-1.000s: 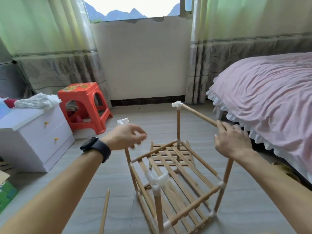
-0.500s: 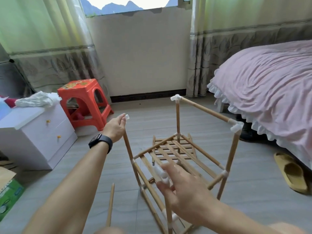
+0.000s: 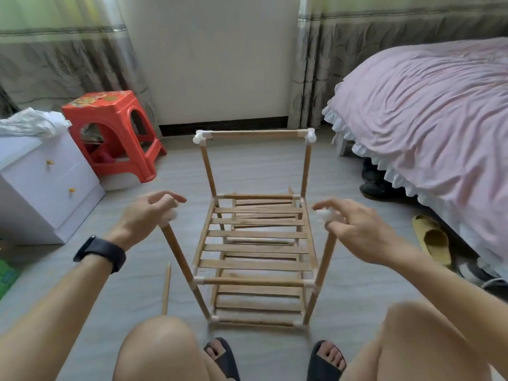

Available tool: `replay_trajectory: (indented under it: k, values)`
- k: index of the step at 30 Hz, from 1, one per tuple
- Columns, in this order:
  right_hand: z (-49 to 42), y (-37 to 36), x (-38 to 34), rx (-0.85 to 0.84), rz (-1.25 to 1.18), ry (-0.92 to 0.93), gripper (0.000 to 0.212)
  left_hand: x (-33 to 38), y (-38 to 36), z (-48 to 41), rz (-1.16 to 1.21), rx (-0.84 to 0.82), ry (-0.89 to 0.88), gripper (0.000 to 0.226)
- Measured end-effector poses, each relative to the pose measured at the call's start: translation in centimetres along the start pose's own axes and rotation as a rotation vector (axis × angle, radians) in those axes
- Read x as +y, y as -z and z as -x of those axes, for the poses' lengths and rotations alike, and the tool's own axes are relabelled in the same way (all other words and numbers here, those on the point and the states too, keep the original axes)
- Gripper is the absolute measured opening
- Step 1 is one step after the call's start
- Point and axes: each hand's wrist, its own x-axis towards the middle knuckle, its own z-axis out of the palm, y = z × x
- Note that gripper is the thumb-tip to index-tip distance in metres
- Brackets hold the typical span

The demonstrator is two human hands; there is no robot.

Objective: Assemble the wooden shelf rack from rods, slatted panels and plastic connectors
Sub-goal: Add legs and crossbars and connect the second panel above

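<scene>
- Steadying the rack [image 3: 255,244] by its near posts.
- Left hand [image 3: 143,218] curls its fingers [image 3: 176,198] round the left connector [image 3: 171,215].
- Right hand [image 3: 357,229] pinches the right connector [image 3: 324,215], probably seating both.

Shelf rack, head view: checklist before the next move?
1. Seating of far top rod in both far connectors: ok.
2. Grip of left hand on near-left connector, atop near-left post: ok.
3. Grip of right hand on near-right connector, atop near-right post: ok.
4. Sockets of the two near connectors facing each other: cannot tell, the hands cover them.
5. Pickup of loose rod: not ok, it lies on the floor left of the rack.
</scene>
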Motion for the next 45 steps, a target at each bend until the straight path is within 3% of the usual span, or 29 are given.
replay_trajectory:
  k: [3,5,9,11,15,22,31,32,34,36,38,41,43,45]
  values:
    - [-1.7,1.7,1.5,-0.098,-0.331,-0.056,0.032,0.1,-2.9,1.5,0.108,0.053,-0.017,0.019]
    - [-2.7,2.0,2.0,-0.044,-0.614,-0.099,0.038,0.7,-4.7,1.6,0.173,0.117,-0.022,0.018]
    - [-4.2,-0.4,2.9,0.356,-0.570,-0.141,0.029,1.9,-7.1,0.7,0.277,0.239,0.004,0.016]
    - [-4.7,-1.7,3.4,0.440,-0.658,-0.203,0.030,2.2,-7.6,0.0,0.311,0.262,0.015,0.016]
    - [-5.8,-2.8,3.6,0.517,-0.765,-0.172,0.039,2.2,-7.6,-1.4,0.369,0.257,0.015,0.015]
    - [-7.6,-4.5,3.4,0.696,-0.795,-0.127,0.036,1.6,-8.9,-1.8,0.399,0.390,-0.026,0.014]
    - [-7.4,-4.6,3.7,0.700,-0.780,-0.100,0.035,1.7,-9.8,-0.8,0.398,0.382,-0.051,0.015]
    - [-6.8,-5.2,3.8,0.717,-0.765,-0.110,0.033,1.7,-9.6,-0.6,0.414,0.329,-0.050,0.020]
    - [-4.8,-7.4,4.8,0.804,-0.665,-0.135,0.055,0.8,-8.8,-0.2,0.533,0.148,-0.027,0.058]
    - [-2.2,-10.0,5.8,0.910,-0.542,-0.162,0.049,-1.3,-8.1,0.4,0.670,0.051,0.005,0.079]
    - [-0.3,-12.1,5.8,0.854,-0.467,-0.154,0.035,-4.5,-7.6,1.0,0.653,0.089,0.072,0.078]
    - [-0.9,-14.9,5.1,0.517,-0.298,0.014,0.015,-10.4,-7.9,1.8,0.453,0.111,0.262,0.071]
    - [-3.2,-16.6,4.1,0.305,-0.135,0.122,0.028,-14.9,-8.8,2.4,0.307,0.065,0.395,0.063]
    - [-6.3,-18.3,2.6,0.135,0.033,0.178,0.042,-19.6,-9.9,2.9,0.071,-0.002,0.513,0.071]
